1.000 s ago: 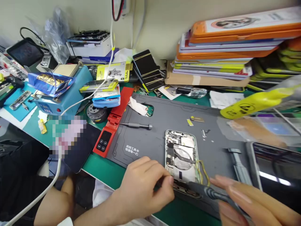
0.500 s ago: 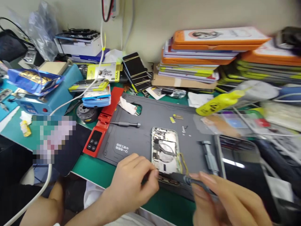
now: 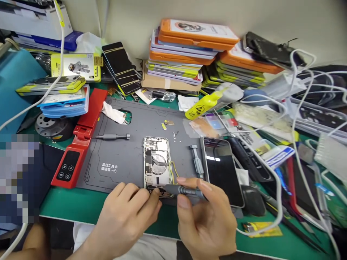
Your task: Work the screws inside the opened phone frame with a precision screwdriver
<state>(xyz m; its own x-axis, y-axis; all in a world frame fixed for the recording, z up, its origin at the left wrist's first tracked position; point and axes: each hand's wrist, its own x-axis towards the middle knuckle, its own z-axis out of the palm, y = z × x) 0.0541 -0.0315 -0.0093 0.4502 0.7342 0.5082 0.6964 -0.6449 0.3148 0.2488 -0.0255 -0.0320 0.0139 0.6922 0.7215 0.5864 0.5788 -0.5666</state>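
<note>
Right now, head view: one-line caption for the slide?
Right hand holds a screwdriver to the bottom end of an opened phone on a grey mat; left hand steadies its lower edge.

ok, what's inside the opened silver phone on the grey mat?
Inside the opened silver phone: a round charging coil, black flex cables, metal shields and loose yellow strips at its right edge. The left hand and the grey screwdriver hide its bottom end.

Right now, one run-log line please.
left hand: steadies opened silver phone | right hand: holds grey screwdriver at phone's bottom edge | grey mat
</note>
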